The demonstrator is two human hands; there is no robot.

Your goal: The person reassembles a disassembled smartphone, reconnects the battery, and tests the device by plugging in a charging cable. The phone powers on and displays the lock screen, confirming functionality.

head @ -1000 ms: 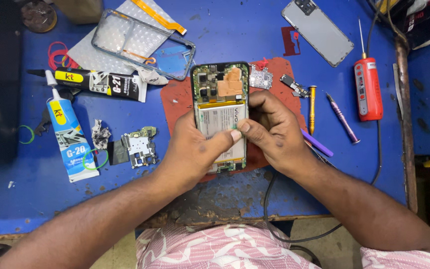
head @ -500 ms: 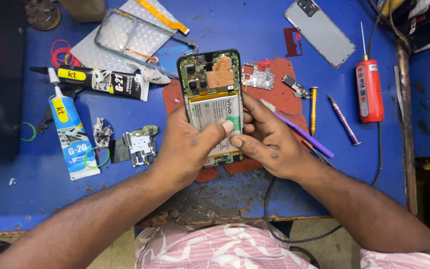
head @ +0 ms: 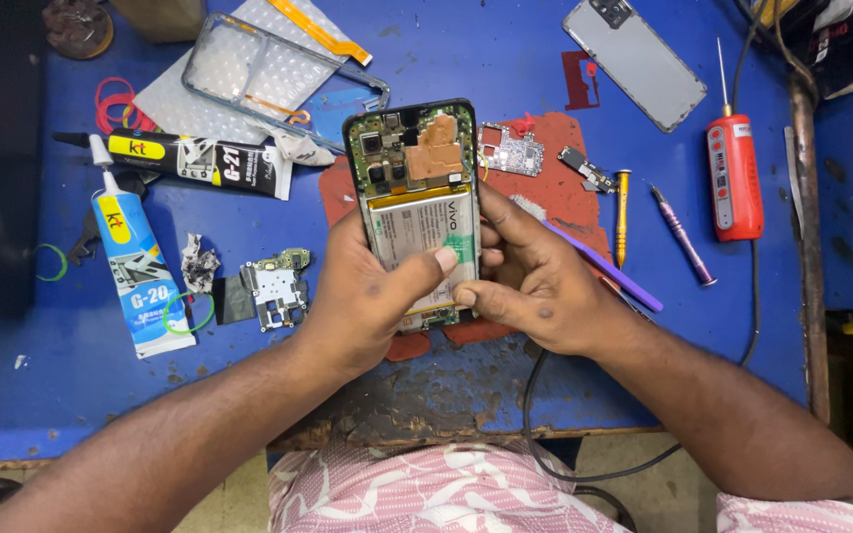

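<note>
An opened phone (head: 415,188) with its back off shows a white battery, a green board and a copper shield. Both hands hold it just above a red mat (head: 555,188). My left hand (head: 367,296) grips its left edge, thumb pressed on the battery. My right hand (head: 535,286) holds the right edge, thumb near the phone's lower end. A purple pry tool (head: 609,271) lies beside my right hand, partly hidden by it.
On the blue bench (head: 545,59) lie a white glue tube (head: 135,266), a black glue tube (head: 199,163), a clear case (head: 259,74), a loose circuit board (head: 273,286), a grey back cover (head: 634,59), a red tool (head: 735,173), two screwdrivers (head: 622,212) and small parts.
Both hands have lifted the phone off the mat and shifted it left and toward the far side. The thumbs stay pressed on the battery.
</note>
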